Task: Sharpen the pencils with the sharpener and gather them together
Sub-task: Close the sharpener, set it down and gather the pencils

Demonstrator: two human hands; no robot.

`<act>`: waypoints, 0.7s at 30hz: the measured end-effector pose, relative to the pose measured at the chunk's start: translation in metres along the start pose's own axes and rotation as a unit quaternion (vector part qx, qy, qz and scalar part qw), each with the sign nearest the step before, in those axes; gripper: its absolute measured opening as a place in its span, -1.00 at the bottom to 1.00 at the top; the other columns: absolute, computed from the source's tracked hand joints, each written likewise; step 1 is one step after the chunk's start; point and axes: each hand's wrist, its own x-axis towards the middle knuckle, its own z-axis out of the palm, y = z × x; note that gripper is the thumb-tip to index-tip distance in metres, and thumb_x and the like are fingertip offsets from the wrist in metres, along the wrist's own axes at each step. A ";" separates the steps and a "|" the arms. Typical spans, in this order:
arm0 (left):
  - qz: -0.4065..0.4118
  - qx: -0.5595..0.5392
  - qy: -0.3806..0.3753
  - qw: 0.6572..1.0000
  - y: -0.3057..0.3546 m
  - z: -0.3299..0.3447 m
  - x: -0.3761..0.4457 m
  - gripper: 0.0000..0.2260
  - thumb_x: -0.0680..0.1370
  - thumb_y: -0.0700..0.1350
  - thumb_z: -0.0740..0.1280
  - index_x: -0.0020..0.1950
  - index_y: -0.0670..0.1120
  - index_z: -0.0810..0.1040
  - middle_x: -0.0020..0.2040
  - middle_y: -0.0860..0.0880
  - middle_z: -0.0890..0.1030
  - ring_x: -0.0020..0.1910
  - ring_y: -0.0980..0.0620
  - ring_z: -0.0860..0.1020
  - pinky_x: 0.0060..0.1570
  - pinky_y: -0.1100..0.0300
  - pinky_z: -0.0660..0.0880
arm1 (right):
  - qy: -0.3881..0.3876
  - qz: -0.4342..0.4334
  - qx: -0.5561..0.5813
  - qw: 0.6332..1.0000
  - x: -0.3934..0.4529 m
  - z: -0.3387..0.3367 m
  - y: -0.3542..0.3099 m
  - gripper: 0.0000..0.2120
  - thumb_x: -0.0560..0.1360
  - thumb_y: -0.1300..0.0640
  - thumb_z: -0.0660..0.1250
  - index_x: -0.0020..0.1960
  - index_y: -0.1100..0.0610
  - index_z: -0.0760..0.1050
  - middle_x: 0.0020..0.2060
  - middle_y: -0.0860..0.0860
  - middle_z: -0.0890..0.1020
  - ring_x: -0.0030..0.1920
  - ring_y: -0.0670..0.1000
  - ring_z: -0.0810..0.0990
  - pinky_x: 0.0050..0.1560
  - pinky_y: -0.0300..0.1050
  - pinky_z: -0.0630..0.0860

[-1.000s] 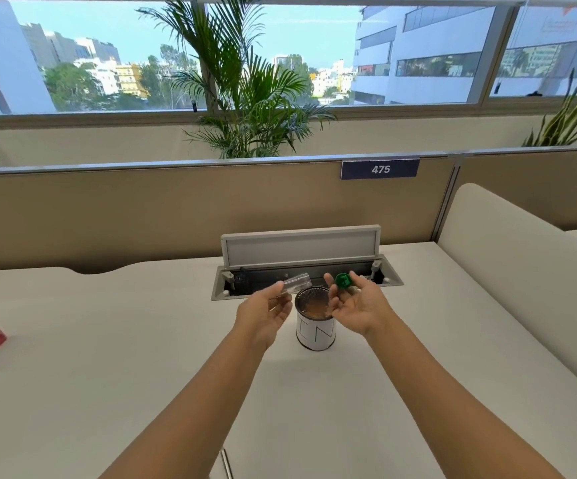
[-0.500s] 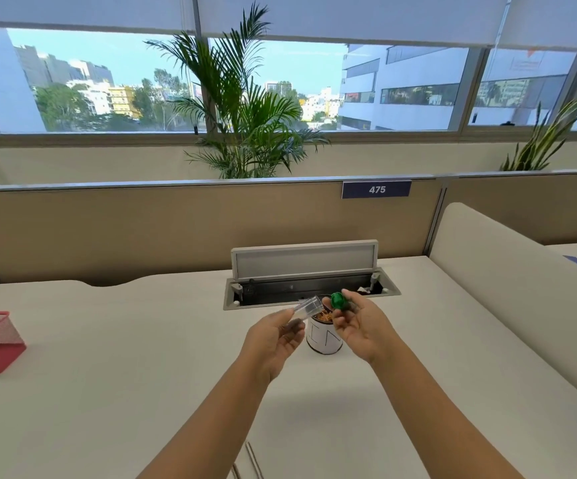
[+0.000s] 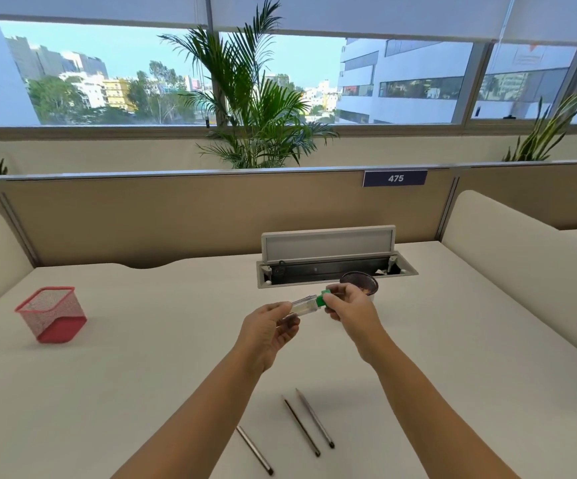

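Both hands are working at the sharpener (image 3: 309,303), held in the air above the desk (image 3: 149,357). My left hand (image 3: 269,329) is gripping its clear shavings case, fingers curled round the lower end. My right hand (image 3: 346,305) is pinching the green cutter cap (image 3: 322,299) at the upper end, pressing it against the case mouth. I cannot tell whether the cap is fully seated.

Three pencils (image 3: 306,425) are lying loose on the desk near me, between my forearms, well apart from the sharpener; two are lying close together, the third is off to the left. A small tin (image 3: 361,284) is standing just behind my right hand, partly hidden by it. A red mesh holder (image 3: 52,314) is sitting far to the left.

Risks, as I am judging them:
- If the cap is going on crooked, it may pop off under twisting load and spill shavings over the desk.
- My grip on the case is a smooth-plastic grip; it may be slipping once I start pushing.
- My forearms are hovering over the pencils; lowering them carelessly may be rolling the pencils toward the desk edge.
- The tin is close enough to be knocked by my right hand.
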 end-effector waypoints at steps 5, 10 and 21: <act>0.014 0.042 -0.001 0.999 0.010 -0.027 -0.010 -0.91 0.52 -0.26 0.30 0.01 -0.22 0.51 -0.10 -0.21 0.57 -0.15 -0.10 0.56 -0.13 0.13 0.56 | -0.043 -0.013 -0.023 0.999 -0.017 0.018 0.001 -0.81 0.51 0.28 0.30 0.12 0.17 0.47 0.00 0.07 0.58 0.05 0.07 0.58 0.12 -0.12 0.56; 0.009 0.058 0.000 0.998 0.016 -0.055 -0.015 -0.82 0.50 -0.24 0.34 0.09 -0.24 0.51 -0.05 -0.22 0.59 -0.14 -0.12 0.59 -0.11 0.11 0.58 | -0.067 -0.012 -0.057 0.996 -0.033 0.033 0.002 -0.76 0.47 0.32 0.34 0.12 0.15 0.50 0.02 0.06 0.59 0.03 0.08 0.61 0.10 -0.12 0.58; -0.037 0.067 -0.017 0.997 0.016 -0.103 -0.024 -0.78 0.45 -0.20 0.41 0.03 -0.29 0.54 -0.16 -0.22 0.63 -0.24 -0.08 0.62 -0.22 0.17 0.60 | -0.064 -0.047 -0.077 0.994 -0.066 0.065 0.013 -0.72 0.41 0.37 0.39 -0.03 0.02 0.53 -0.08 -0.08 0.62 -0.12 -0.07 0.64 -0.03 -0.26 0.57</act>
